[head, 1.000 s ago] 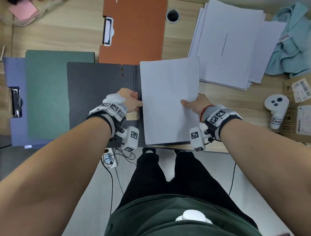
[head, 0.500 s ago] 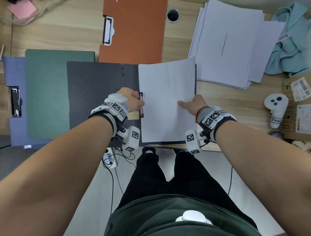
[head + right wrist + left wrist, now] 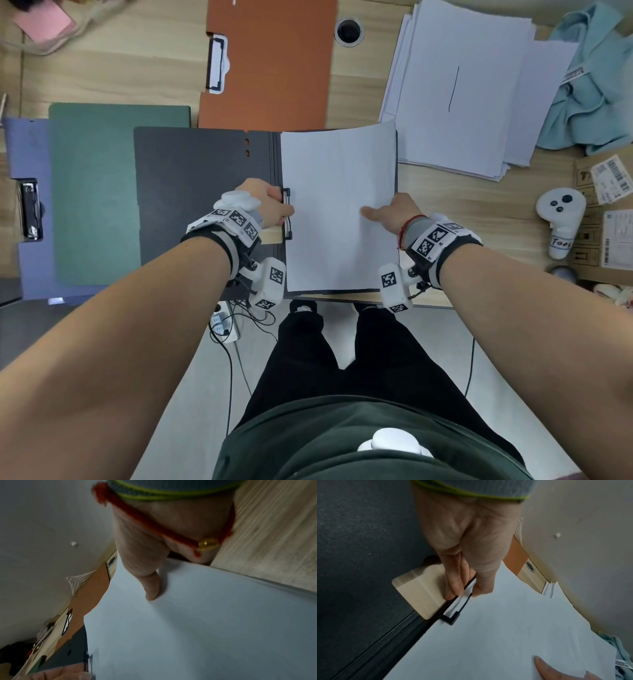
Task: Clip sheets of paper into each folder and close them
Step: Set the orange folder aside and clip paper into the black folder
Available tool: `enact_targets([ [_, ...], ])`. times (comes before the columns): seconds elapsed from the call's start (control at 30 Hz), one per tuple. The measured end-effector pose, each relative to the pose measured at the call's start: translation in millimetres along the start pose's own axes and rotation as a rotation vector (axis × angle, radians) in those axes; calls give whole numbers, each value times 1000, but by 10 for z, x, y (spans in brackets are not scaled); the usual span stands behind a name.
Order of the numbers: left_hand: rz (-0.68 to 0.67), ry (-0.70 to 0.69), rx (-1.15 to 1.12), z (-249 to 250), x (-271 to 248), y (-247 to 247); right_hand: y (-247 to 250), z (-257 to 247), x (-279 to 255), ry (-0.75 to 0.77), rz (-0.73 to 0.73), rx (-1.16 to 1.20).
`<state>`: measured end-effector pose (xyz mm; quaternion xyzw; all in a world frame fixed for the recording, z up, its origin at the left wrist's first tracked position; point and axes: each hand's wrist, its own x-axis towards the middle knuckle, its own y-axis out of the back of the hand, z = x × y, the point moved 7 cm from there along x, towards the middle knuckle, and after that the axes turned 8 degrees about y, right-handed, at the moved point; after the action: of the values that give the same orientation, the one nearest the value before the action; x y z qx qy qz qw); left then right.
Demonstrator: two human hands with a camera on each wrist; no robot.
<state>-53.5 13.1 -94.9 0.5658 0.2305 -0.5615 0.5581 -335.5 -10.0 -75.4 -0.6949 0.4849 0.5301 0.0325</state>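
Note:
An open black folder (image 3: 198, 192) lies at the desk's near edge. White sheets (image 3: 339, 209) rest on its right half. My left hand (image 3: 274, 205) pinches the black clip lever (image 3: 287, 214) at the folder's spine and holds it raised, as the left wrist view shows (image 3: 462, 601). My right hand (image 3: 387, 212) pinches the sheets' right edge, thumb on top (image 3: 152, 586), fingers hidden beneath. The sheets' left edge sits at the clip.
An orange folder (image 3: 274, 65) with a clip lies behind, a green one (image 3: 113, 192) on a purple one (image 3: 30, 205) to the left. A loose paper stack (image 3: 459, 85), teal cloth (image 3: 596, 89), white controller (image 3: 560, 219) and cardboard box stand at right.
My right hand slid the sheets left until their edge reached the clip on the folder's right half. My left hand stayed on the clip lever.

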Motion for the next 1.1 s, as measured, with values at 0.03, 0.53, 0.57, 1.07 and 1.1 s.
enact_targets([
  [0.03, 7, 2, 8, 2, 4, 1, -2, 0, 2, 2, 0, -2],
  [0.53, 257, 25, 536, 297, -190, 2, -27, -86, 31, 21, -11, -178],
  [0.57, 251, 33, 561, 296, -161, -11, -23, -86, 36, 23, -10, -194],
  [1.07, 164, 92, 775, 411, -294, -24, 394, 63, -44, -78, -29, -527],
  [1.1, 145, 90, 806, 399, -303, -34, 417, -12, -53, -53, -13, -525],
])
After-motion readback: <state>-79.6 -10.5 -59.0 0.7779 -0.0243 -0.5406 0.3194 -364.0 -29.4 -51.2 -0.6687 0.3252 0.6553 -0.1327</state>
